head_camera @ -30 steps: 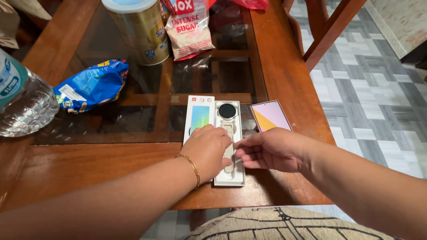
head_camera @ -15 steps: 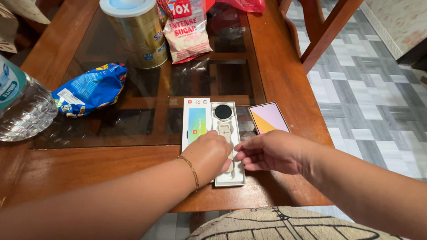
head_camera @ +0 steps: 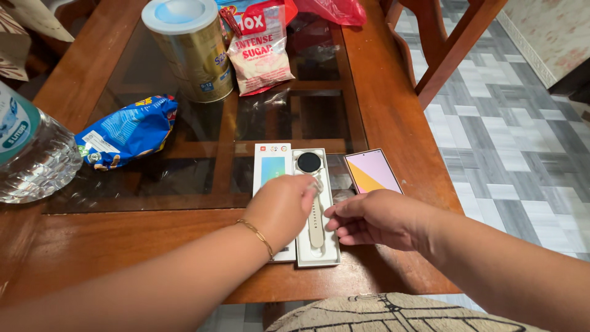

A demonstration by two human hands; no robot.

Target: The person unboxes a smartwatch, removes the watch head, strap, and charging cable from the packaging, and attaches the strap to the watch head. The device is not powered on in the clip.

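Your table (head_camera: pixel 393 110) was the biggest thing there, wood-framed with a glass top, and everything sat on it within your reach. At the left edge stood one large water jug (head_camera: pixel 27 154), only partly in view. Behind it, on the glass, stood one gold tin (head_camera: pixel 190 52) with a pale blue lid, upright, with one sugar bag (head_camera: pixel 261 52) leaning just beside it and one red plastic bag (head_camera: pixel 335 9) at the far edge. One blue snack bag (head_camera: pixel 126 132) lay crumpled between the jug and the tin.

Nearer you, one open tray (head_camera: pixel 316 246) lay flat at the table's front edge, holding one watch (head_camera: pixel 309 163), its round black face up and its pale strap running toward you. One lid (head_camera: pixel 272 169) lay touching the tray's left side, likely set there to keep it close. One pink-and-yellow card (head_camera: pixel 372 172) lay just to the right, apart from the tray.

Your left hand (head_camera: pixel 283 206) rested over the lid and tray, fingertips bent onto the strap just below the face; whether they pinched it I could not tell. Your right hand (head_camera: pixel 375 218) held nothing, fingers loosely curled and touching the tray's right edge, seemingly steadying it. The hands were near but not touching.
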